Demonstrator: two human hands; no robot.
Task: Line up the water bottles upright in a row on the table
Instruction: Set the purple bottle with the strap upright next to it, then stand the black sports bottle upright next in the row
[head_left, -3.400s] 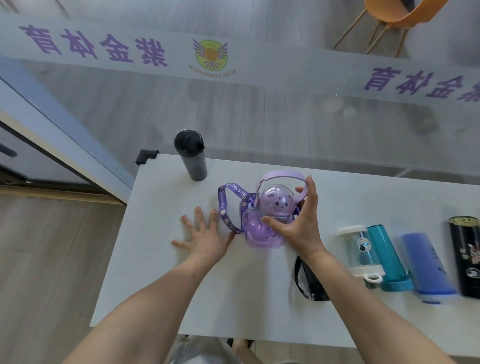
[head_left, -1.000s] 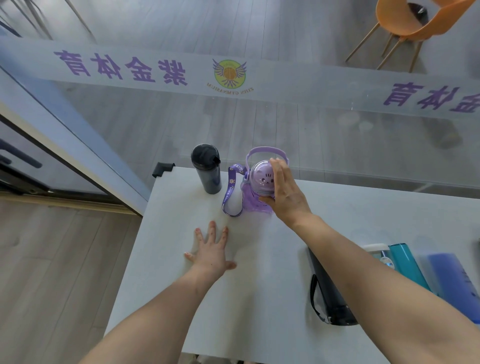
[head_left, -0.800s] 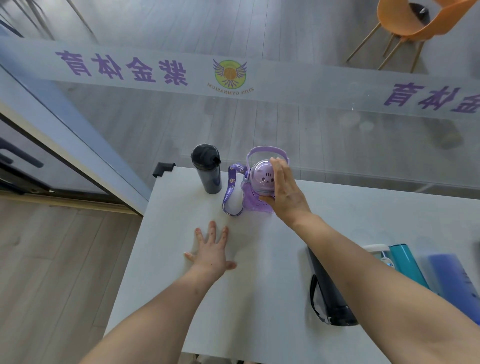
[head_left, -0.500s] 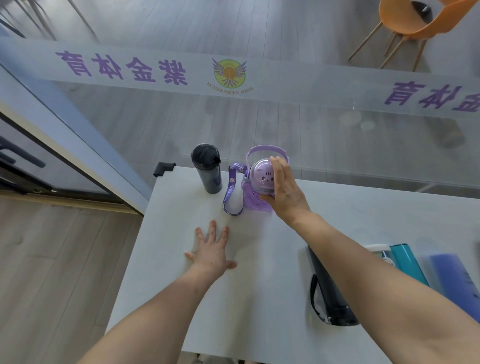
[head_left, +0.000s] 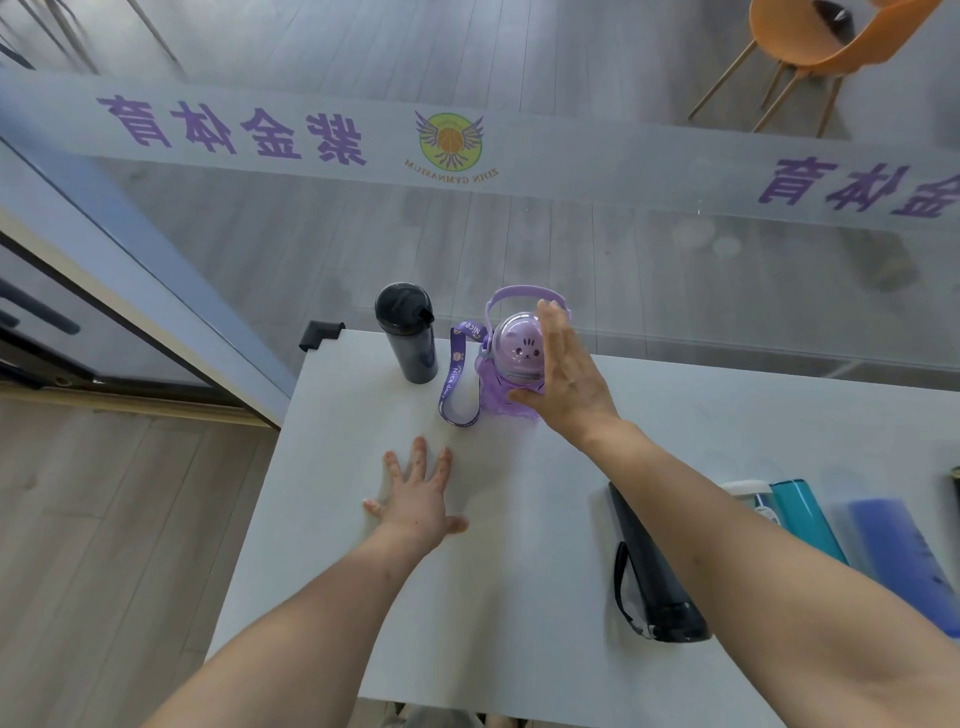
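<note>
Two bottles standing at the far left end of the table (head_left: 519, 597), right next to each other: the flask (head_left: 408, 332) on the left, the round jug (head_left: 511, 364) to its right with its strap (head_left: 460, 382) hanging down between them. Right hand (head_left: 569, 376) is against the jug's right side, left hand (head_left: 415, 499) flat on the table nearer the front. Further right, three bottles lying down: one (head_left: 654, 571) partly under the right arm, then another (head_left: 805, 517), then one (head_left: 904, 556) by the edge.

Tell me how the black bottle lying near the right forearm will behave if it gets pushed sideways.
The black bottle lies on its side and looks cylindrical, so it would probably roll across the table. Its smooth body may be slippery to grip. The loop strap near its cap looks floppy and might drag or slow the roll slightly.
</note>
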